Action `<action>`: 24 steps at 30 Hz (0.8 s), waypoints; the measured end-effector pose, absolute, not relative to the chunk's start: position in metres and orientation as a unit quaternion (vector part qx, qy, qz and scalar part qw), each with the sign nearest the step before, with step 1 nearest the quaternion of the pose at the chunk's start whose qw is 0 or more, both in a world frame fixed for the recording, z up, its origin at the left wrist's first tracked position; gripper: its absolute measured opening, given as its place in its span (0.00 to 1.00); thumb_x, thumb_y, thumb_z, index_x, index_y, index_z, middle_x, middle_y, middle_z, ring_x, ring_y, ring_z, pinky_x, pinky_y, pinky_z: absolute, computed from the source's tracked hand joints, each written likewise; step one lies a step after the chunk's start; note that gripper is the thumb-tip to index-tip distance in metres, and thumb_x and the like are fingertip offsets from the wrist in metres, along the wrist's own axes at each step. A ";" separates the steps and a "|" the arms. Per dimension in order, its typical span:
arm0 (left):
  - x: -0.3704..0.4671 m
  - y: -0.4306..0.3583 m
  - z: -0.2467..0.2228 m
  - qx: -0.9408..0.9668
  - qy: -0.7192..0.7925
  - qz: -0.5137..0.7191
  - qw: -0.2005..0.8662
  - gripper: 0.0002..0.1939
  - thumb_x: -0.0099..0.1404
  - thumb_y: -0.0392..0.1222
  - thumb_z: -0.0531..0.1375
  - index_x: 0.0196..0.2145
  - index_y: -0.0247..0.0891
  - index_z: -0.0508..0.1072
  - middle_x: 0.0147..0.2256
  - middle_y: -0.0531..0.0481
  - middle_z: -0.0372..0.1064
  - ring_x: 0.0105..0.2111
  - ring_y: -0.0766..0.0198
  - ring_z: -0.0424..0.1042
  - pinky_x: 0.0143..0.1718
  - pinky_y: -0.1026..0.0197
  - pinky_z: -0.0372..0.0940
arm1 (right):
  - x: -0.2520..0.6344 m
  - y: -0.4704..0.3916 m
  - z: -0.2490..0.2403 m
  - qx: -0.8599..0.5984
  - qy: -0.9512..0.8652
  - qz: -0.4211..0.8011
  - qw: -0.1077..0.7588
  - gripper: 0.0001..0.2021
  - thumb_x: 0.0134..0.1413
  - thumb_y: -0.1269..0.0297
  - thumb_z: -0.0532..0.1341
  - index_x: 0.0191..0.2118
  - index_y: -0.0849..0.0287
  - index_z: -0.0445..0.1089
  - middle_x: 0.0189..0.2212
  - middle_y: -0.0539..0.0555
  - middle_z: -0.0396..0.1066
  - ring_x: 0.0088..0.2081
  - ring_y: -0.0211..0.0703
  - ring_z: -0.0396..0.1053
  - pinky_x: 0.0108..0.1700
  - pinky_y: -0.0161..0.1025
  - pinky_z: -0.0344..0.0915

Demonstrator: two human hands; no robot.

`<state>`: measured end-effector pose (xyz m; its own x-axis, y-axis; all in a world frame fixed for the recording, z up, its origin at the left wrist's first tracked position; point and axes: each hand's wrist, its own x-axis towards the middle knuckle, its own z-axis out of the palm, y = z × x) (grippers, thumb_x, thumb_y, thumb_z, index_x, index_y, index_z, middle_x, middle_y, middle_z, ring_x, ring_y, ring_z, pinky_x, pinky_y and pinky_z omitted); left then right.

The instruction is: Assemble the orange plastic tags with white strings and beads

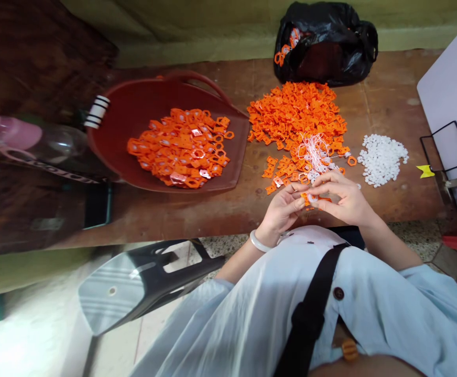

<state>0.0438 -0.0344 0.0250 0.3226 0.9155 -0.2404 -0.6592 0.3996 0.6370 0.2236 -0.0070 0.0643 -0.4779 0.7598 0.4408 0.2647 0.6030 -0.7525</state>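
Over the table's front edge, my left hand (285, 208), with a white bracelet at the wrist, pinches a small orange plastic piece (304, 198). My right hand (340, 196) closes on the same piece from the other side, at a whitish round part. Just beyond the fingers lies a bundle of thin white and pink strings (315, 152), on the front of a large heap of orange pieces (297, 112). A pile of small white parts (381, 158) is to the right of the heap.
A dark red basket (134, 97) holding orange assemblies stands left. Behind the heap is a black plastic bag (330, 42). A pink-capped bottle (59, 144) is far left, a grey stool (114, 288) below the table (197, 209), and a white panel (456, 94) at right.
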 end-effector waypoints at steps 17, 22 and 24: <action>0.058 -0.045 -0.005 0.279 0.367 0.518 0.721 0.19 0.46 0.44 0.75 0.35 0.39 0.74 0.35 0.51 0.77 0.34 0.66 0.77 0.37 0.65 0.71 | 0.229 -0.017 0.008 -0.422 -0.671 0.472 0.387 0.09 0.44 0.58 0.72 0.27 0.56 0.74 0.45 0.53 0.70 0.48 0.44 0.69 0.54 0.47 0.65; 0.057 -0.041 -0.020 0.227 0.369 0.513 0.741 0.18 0.45 0.44 0.75 0.33 0.39 0.77 0.36 0.50 0.79 0.34 0.66 0.77 0.39 0.65 0.71 | 0.263 -0.001 -0.011 -0.485 -0.680 0.403 0.373 0.12 0.51 0.58 0.68 0.42 0.52 0.77 0.48 0.55 0.71 0.50 0.45 0.70 0.51 0.43 0.67; 0.054 -0.038 -0.020 0.214 0.369 0.515 0.743 0.17 0.45 0.42 0.75 0.33 0.38 0.77 0.38 0.49 0.79 0.36 0.65 0.78 0.40 0.65 0.71 | 0.291 0.017 -0.016 -0.576 -0.678 0.332 0.312 0.13 0.55 0.61 0.64 0.46 0.56 0.76 0.46 0.57 0.73 0.44 0.45 0.71 0.44 0.41 0.68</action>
<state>0.0540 -0.0380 -0.0196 0.1971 0.9238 -0.3284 -0.6079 0.3779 0.6983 0.2913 0.0170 -0.0163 -0.1414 0.9891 0.0401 0.5743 0.1150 -0.8105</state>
